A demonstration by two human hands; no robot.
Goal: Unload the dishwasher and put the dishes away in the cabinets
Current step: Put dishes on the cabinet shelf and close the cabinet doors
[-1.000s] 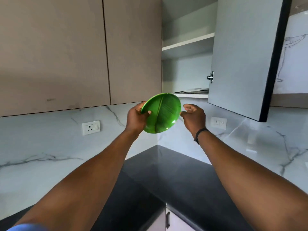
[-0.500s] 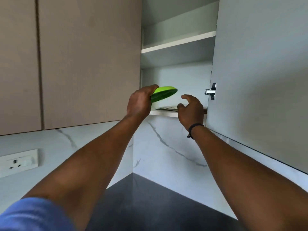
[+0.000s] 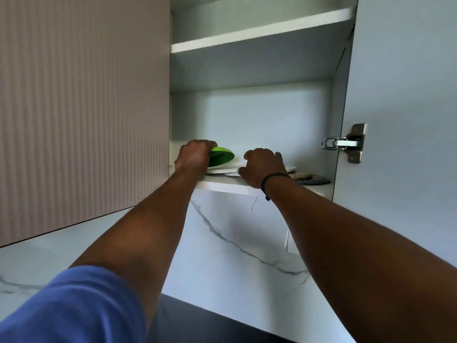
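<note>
While the green plate [image 3: 220, 157] hangs tilted over the lower shelf [image 3: 222, 185] of the open cabinet, the step in hand looks like seating it on the white plates [image 3: 217, 170] stacked there. To do it well: level the plate first, lower the far rim onto the stack, then slide the fingers out from the near side so nothing gets nudged toward the shelf edge. Stack sits close to the front lip, so any shove outward is the risk.

Left hand [image 3: 195, 157] grips the green plate at its near-left rim, fingers curled over the top edge; underside of the grip is hidden by the back of the hand. Plate is above the stack, near edge low, far edge raised; can't tell if it touches the white plates yet.

Right hand [image 3: 263, 167] is just right of the green plate, not touching it. Its fingers are curled loosely over the white plates, and whether they pinch the rim or just rest on it can't be told from this angle. Probably steadying the stack.

Further right on the same shelf: a few flat dark and patterned discs [image 3: 310, 179], kind unclear. Door hinge [image 3: 346, 142] is well right of both hands, the upper shelf [image 3: 259, 30] above them.
</note>
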